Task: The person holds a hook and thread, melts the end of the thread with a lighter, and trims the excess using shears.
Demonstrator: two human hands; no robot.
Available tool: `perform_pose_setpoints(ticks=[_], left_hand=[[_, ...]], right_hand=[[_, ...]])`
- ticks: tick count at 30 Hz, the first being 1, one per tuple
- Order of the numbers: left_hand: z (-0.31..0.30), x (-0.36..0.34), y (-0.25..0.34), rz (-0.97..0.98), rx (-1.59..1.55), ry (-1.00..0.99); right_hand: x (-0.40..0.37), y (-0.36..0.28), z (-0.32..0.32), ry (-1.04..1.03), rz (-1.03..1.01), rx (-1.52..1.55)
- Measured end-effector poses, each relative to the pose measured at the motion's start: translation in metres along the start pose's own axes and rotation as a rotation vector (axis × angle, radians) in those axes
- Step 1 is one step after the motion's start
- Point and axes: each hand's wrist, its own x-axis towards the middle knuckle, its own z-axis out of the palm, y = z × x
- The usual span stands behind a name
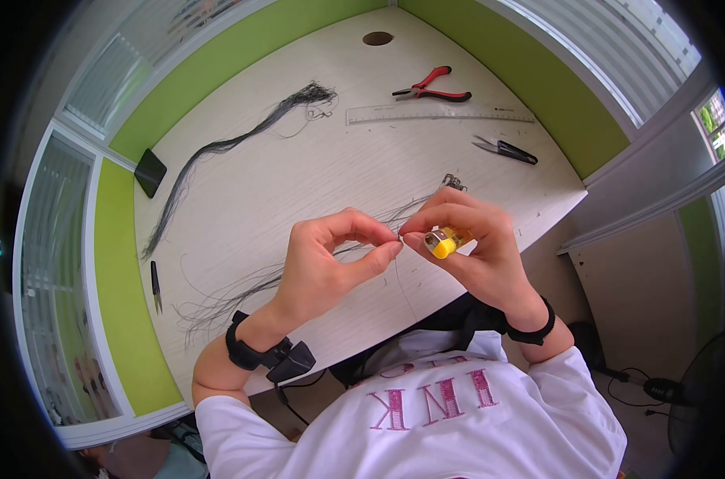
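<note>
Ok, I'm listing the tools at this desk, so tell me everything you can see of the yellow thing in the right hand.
The yellow lighter looks plastic: a translucent yellow body with a silvery metal cap facing the camera. It lies tilted in the right hand, tucked under curled fingers, mostly hidden, above the front edge of the desk. No flame shows. Beside it the left hand pinches a thin strand.

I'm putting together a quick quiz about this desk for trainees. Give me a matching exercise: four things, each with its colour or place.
Things:
1. pliers
2. ruler
3. lighter
4. phone

Colour or place:
a. held in the right hand
b. red handles
c. black
d. see-through

Pairs: 1-b, 2-d, 3-a, 4-c
</note>
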Motion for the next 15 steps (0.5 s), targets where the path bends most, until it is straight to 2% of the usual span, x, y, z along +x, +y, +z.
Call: perform_pose_setpoints(ticks=[11,15], left_hand=[[0.0007,-0.0011,-0.0001,0.032,0.094,-0.002],[0.0032,-0.0017,0.0008,0.082,0.128,0.065]], right_hand=[[0.0008,-0.0010,0.0016,-0.038,0.019,0.045],[-0.0018,0.0007,0.0017,-0.051,0.042,0.045]])
